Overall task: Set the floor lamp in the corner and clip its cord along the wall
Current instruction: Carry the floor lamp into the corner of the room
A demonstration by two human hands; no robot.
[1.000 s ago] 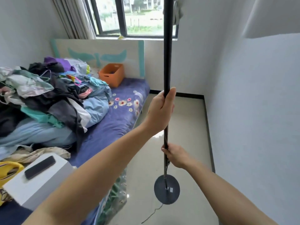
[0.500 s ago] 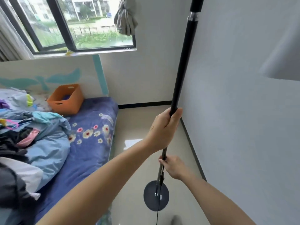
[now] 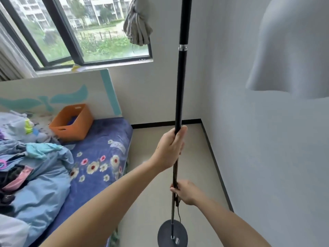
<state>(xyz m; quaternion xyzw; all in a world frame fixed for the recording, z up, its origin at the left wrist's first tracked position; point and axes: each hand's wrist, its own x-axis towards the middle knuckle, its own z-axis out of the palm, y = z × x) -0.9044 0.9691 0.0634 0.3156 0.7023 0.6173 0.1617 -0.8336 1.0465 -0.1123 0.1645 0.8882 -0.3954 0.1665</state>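
Lamp (image 3: 180,86): pole held near upright between bed (image 3: 99,157) and wall (image 3: 267,157), base (image 3: 172,235) low by the floor. Left hand (image 3: 170,148) clamped mid-pole; right hand (image 3: 184,192) clamped lower, cord (image 3: 178,213) pinched against it. Risks: shade (image 3: 292,47) knocked on wall; slack cord snagged under the base.

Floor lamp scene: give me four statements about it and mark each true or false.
1. Both hands grip the lamp pole, the left hand above the right hand. True.
2. The orange basket sits on the floor. False: it sits on the bed.
3. The lamp's round base is low in the view, between the bed and the right wall. True.
4. The lamp shade is black. False: it is white; the pole is black.
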